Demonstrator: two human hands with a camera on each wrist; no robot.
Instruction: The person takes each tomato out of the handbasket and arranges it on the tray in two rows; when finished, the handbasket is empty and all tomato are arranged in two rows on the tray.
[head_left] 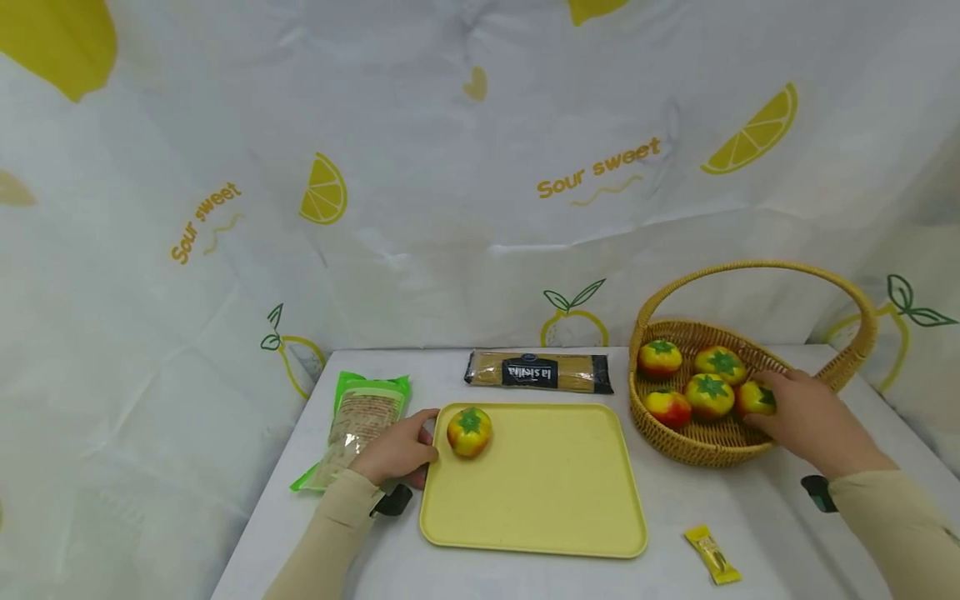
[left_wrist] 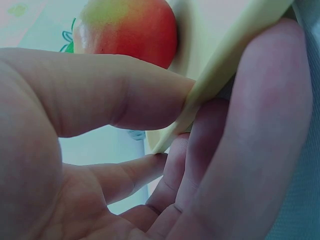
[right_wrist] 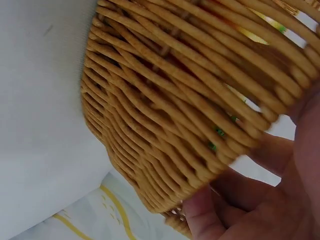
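Note:
My left hand [head_left: 397, 450] grips the left edge of a pale yellow tray [head_left: 540, 492]. In the left wrist view the thumb and fingers pinch the tray rim [left_wrist: 215, 75]. One red-and-yellow persimmon [head_left: 469, 433] with a green leafy top sits in the tray's upper left corner. My right hand [head_left: 810, 417] reaches over the rim of a wicker basket [head_left: 697, 455], its thumb and fingers round the rightmost persimmon [head_left: 752, 400]. Several other persimmons [head_left: 709, 397] lie beside it. In the right wrist view the basket's weave [right_wrist: 165, 100] mostly hides the fruit.
Behind the tray lies a pack of spaghetti [head_left: 538, 372]. A green-edged clear bag [head_left: 363, 423] is left of the tray, near my left hand. A small yellow wrapped packet [head_left: 712, 554] lies at the front right. The basket's tall handle [head_left: 757, 265] arches over the fruit.

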